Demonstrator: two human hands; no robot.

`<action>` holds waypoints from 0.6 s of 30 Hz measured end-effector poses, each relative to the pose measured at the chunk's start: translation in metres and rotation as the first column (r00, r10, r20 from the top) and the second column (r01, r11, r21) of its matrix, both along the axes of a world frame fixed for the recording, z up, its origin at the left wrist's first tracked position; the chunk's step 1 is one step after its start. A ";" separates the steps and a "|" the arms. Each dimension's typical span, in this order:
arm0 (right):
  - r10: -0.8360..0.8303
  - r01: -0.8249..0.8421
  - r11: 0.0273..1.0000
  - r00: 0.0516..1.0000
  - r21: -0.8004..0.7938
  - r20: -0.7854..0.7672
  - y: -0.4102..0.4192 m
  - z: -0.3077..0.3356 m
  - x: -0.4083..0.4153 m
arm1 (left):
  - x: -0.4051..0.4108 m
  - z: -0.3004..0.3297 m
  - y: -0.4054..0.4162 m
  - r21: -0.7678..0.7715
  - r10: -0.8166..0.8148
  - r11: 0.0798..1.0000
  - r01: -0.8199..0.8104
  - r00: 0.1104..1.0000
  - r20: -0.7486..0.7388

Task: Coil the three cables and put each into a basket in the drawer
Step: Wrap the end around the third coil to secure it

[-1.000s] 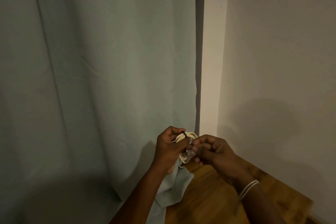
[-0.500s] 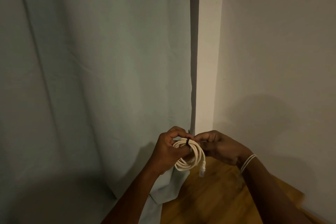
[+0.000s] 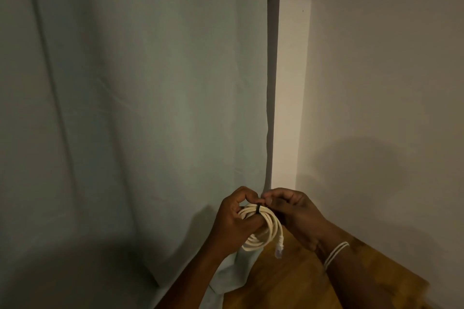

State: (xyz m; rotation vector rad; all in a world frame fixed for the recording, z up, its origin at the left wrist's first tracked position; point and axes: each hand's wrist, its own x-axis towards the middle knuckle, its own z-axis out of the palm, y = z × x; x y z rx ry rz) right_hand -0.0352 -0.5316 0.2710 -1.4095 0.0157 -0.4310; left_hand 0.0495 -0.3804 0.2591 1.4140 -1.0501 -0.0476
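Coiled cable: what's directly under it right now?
Under the coiled cable is a wooden surface, with a curtain hem draped onto it. The cable's clear plug hangs above the wood. The left hand and right hand hold the cable. No drawer or basket shows.

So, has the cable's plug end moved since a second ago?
Yes. The plug was tucked up between the hands. It now dangles lower, beside the coil, hanging down in front of the wooden top.

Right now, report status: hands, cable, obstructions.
Left hand grips coiled cable. Right hand pinches black tie on coil. Drawer, baskets not in view. Curtain close behind, no obstruction.
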 end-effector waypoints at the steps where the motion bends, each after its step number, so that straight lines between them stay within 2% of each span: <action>1: 0.000 0.000 1.000 1.000 0.029 -0.002 0.002 -0.001 0.000 | 0.001 0.000 0.001 -0.005 -0.004 1.000 0.004 1.000 0.006; 5: 0.011 -0.006 0.992 0.999 0.124 -0.043 0.005 -0.002 0.003 | 0.003 0.000 0.002 -0.031 0.015 0.999 -0.014 0.999 0.035; 8: 0.066 -0.062 0.997 0.992 0.045 -0.106 0.005 -0.003 0.003 | 0.006 -0.002 0.000 -0.013 0.078 0.997 -0.077 0.992 0.097; 10: 0.120 -0.112 0.992 0.984 0.063 -0.132 0.005 -0.001 0.001 | 0.008 -0.004 0.000 0.002 0.082 0.997 -0.082 0.988 0.130; 14: 0.165 -0.147 0.971 0.982 0.187 -0.088 0.002 -0.001 0.001 | 0.006 -0.004 0.000 -0.013 0.042 0.999 -0.041 0.988 0.149; 18: 0.098 -0.097 0.980 0.995 0.172 0.004 0.005 -0.007 0.002 | 0.004 -0.004 0.002 -0.027 0.022 0.999 -0.020 0.997 0.069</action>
